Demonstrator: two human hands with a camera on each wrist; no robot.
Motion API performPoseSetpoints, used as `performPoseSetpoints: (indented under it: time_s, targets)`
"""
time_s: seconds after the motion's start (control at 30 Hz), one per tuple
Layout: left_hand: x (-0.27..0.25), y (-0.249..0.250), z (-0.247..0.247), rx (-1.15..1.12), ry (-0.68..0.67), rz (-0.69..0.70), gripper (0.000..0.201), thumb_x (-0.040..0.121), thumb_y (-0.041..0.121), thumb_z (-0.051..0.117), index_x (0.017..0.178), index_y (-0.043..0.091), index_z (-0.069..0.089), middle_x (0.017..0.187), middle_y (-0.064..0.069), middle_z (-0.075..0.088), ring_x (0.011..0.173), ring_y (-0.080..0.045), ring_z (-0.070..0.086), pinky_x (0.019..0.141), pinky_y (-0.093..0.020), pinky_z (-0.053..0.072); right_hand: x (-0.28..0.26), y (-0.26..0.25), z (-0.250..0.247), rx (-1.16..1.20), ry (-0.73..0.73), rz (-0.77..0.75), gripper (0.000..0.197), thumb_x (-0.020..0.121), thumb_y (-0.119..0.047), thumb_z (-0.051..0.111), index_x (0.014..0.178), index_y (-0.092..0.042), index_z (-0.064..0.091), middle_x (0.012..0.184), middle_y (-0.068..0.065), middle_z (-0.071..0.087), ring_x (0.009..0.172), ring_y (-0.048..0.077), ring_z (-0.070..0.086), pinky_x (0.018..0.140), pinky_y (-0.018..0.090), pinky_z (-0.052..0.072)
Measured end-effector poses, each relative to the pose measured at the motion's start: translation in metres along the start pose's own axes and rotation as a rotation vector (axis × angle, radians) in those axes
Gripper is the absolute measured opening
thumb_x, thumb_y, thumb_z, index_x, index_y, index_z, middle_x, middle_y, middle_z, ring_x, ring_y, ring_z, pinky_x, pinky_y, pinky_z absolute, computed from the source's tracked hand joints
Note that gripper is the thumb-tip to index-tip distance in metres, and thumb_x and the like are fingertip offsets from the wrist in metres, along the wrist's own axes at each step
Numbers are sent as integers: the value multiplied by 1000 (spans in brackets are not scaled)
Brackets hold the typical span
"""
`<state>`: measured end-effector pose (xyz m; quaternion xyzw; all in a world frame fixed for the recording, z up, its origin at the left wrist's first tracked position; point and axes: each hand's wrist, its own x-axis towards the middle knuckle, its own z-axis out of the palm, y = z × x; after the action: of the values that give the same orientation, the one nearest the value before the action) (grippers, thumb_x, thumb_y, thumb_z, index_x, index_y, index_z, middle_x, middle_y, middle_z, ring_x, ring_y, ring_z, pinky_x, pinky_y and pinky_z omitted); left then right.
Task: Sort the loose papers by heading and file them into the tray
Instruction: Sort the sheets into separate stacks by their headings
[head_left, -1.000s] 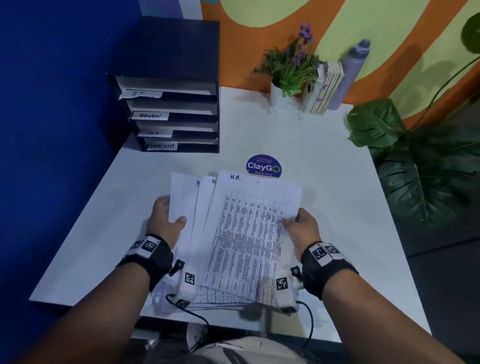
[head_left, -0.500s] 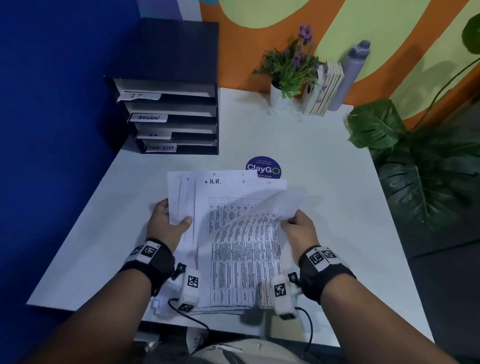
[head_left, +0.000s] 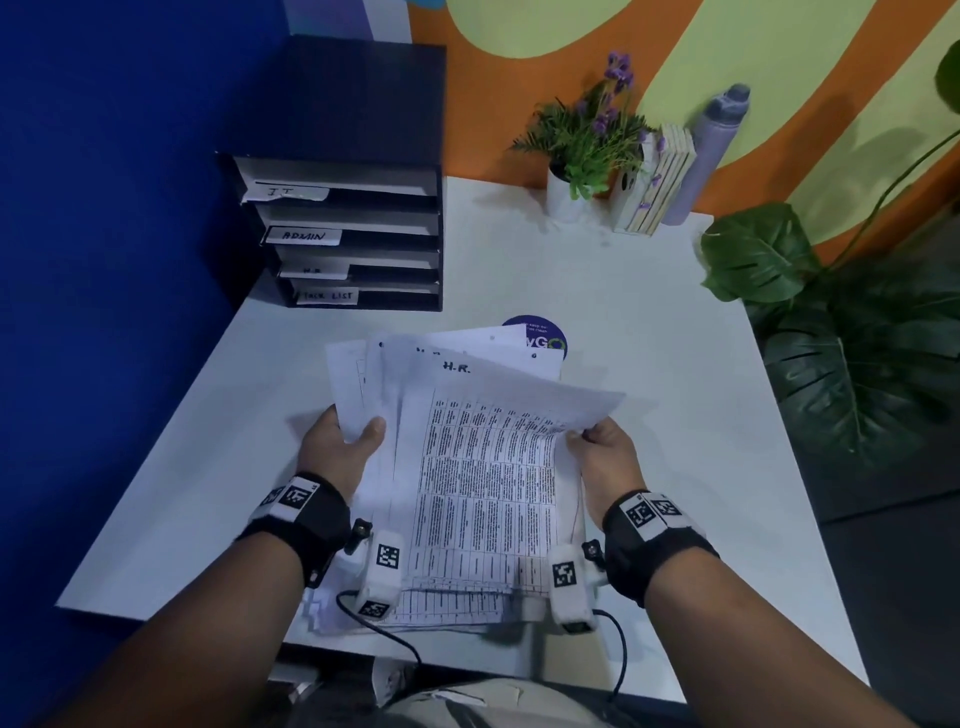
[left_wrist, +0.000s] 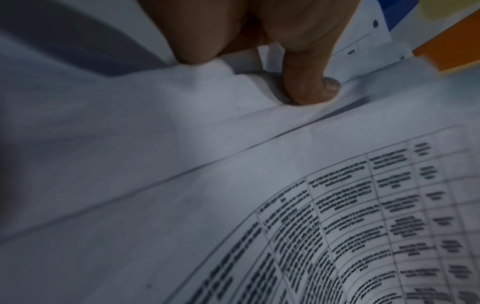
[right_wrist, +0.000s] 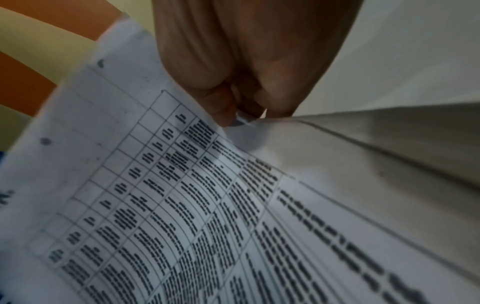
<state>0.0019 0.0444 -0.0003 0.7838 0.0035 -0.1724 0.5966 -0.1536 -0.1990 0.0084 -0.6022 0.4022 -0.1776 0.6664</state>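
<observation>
Top sheet lifted; two hands.

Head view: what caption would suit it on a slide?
Both hands, left and right, fan papers headed H.R. before a labelled tray.

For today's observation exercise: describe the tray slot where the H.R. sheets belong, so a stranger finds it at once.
Find the dark file tray at the table's far left corner. Its slots carry handwritten tags; the H.R. slot is third from the top, between ADMIN and TASK LIST.
</observation>
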Motion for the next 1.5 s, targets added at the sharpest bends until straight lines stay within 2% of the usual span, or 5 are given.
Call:
performPoseSetpoints:
  time_s: [0.47, 0.7, 0.97, 1.33, 1.5]
  targets:
    - [6, 2, 7, -31, 4, -69, 24, 78, 6, 75, 96, 20, 66, 96, 3, 74, 92, -22, 70, 88, -48, 55, 6, 3, 1, -15, -21, -16, 36, 86, 13, 49, 107, -12, 63, 111, 13, 70, 104, 25, 63, 99, 38, 45]
    - [-1, 17, 10, -85, 64, -46, 15, 99, 28, 53, 109, 21, 61, 105, 5, 66, 104, -20, 59, 90, -29, 41, 16, 4, -17, -79, 56, 4, 33, 86, 5, 50, 91, -26, 60, 87, 0, 60, 85, 18, 53, 81, 33, 42]
    - [-12, 42, 30, -126, -80, -145, 76, 90, 69, 30, 148, 21, 34, 151, 8, 32, 140, -16, 28, 118, -42, 18, 9, -17, -2, -44, -68, -15, 23, 93, 0, 50, 93, -20, 62, 99, 3, 71, 95, 21, 65, 92, 39, 47]
    - [-22, 137, 43, -319, 113, 404, 32, 94, 19, 61, 115, 40, 53, 112, 22, 64, 106, 4, 61, 91, -14, 48, -10, -75, 14, -92, -108, -346, 36, 97, -8, 53, 129, -14, 38, 115, 5, 58, 97, -6, 56, 95, 21, 48]
    - [-29, 112, 50, -169, 96, 216, 24, 86, 21, 70, 104, 30, 56, 97, 20, 61, 93, -3, 61, 79, -14, 47, -21, -42, 18, -263, -184, -302, 36, 99, -8, 48, 123, -27, 30, 118, -22, 47, 104, -17, 50, 97, 11, 44]
